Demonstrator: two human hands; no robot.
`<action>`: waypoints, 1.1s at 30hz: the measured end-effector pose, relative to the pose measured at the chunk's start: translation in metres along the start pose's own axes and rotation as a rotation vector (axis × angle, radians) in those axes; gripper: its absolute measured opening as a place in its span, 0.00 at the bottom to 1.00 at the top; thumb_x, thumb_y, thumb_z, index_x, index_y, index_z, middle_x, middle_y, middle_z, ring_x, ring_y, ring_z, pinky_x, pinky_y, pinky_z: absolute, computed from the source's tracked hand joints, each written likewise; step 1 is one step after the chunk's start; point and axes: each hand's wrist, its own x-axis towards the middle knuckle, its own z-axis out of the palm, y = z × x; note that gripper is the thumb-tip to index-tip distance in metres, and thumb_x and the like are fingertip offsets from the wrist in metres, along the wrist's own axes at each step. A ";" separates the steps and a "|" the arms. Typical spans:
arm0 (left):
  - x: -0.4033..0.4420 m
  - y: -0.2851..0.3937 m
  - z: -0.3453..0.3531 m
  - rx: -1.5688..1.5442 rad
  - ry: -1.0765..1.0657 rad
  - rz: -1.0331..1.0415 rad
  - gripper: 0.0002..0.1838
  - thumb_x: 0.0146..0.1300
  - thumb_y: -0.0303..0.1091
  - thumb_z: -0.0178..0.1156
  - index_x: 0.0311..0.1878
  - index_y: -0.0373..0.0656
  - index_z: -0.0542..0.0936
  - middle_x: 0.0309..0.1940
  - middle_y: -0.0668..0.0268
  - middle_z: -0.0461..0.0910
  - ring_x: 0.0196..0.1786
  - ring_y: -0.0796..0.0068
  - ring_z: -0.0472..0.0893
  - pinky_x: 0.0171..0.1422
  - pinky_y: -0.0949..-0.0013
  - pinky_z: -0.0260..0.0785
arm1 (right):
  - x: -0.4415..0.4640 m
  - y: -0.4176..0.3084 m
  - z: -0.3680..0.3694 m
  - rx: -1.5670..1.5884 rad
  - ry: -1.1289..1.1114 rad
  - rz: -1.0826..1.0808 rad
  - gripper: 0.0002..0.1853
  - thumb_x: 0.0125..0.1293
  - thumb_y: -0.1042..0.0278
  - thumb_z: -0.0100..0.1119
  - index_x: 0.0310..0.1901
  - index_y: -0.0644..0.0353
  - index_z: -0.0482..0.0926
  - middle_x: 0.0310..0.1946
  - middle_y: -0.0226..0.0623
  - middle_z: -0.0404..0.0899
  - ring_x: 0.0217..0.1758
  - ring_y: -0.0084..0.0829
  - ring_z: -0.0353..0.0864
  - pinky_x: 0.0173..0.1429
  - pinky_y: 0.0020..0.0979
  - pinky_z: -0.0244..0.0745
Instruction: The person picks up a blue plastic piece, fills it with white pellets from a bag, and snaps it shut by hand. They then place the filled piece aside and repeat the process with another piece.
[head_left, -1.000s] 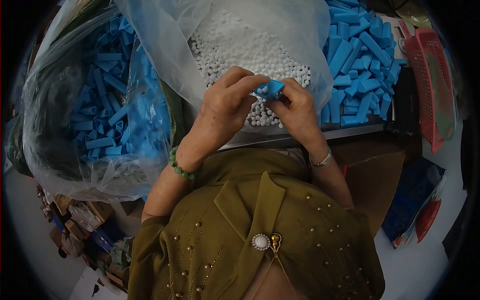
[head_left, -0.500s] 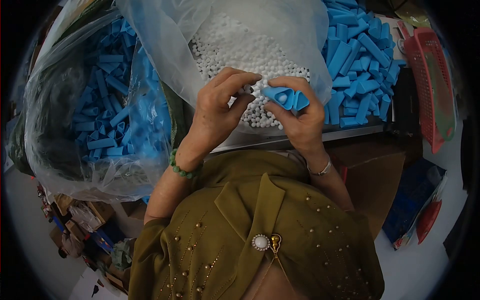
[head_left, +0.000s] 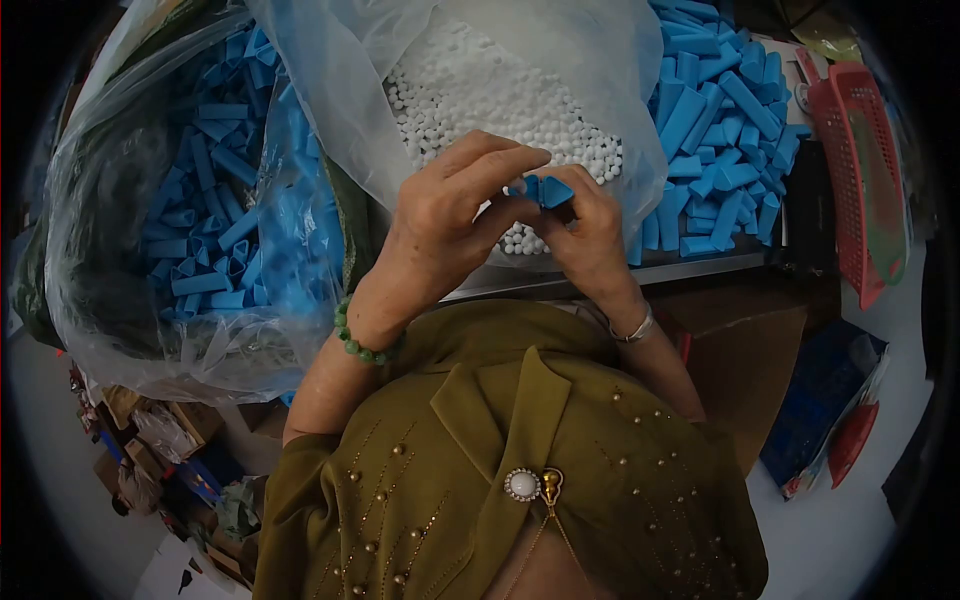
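My right hand (head_left: 588, 235) is closed around two blue triangular tubes (head_left: 556, 192), held side by side above the beads. One tube's open end faces me; the other points towards my left hand. My left hand (head_left: 455, 205), with a green bead bracelet at its wrist, is pinched at that tube's end. A small white ball (head_left: 517, 187) shows between its fingertips, partly hidden by them. Beneath both hands lies a heap of white balls (head_left: 500, 90) on clear plastic sheeting (head_left: 345, 95).
To the left, a large plastic-lined sack (head_left: 110, 340) holds many blue tubes (head_left: 215, 200). More blue tubes (head_left: 715, 130) are piled at the right of the work surface. Beyond them stands a red perforated basket (head_left: 845, 180). A cardboard box (head_left: 745, 375) is below the table edge.
My left hand has moved right, bringing its fingertips up to the tube. My right hand has shifted slightly left and turned the tubes, so their open ends face differently.
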 end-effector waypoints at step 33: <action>-0.037 -0.011 0.000 -0.436 -0.064 -0.167 0.21 0.62 0.32 0.65 0.59 0.44 0.80 0.52 0.61 0.75 0.52 0.71 0.74 0.55 0.69 0.69 | 0.014 -0.042 -0.008 1.112 -0.353 0.539 0.12 0.68 0.64 0.55 0.46 0.63 0.73 0.38 0.38 0.77 0.41 0.31 0.83 0.47 0.36 0.84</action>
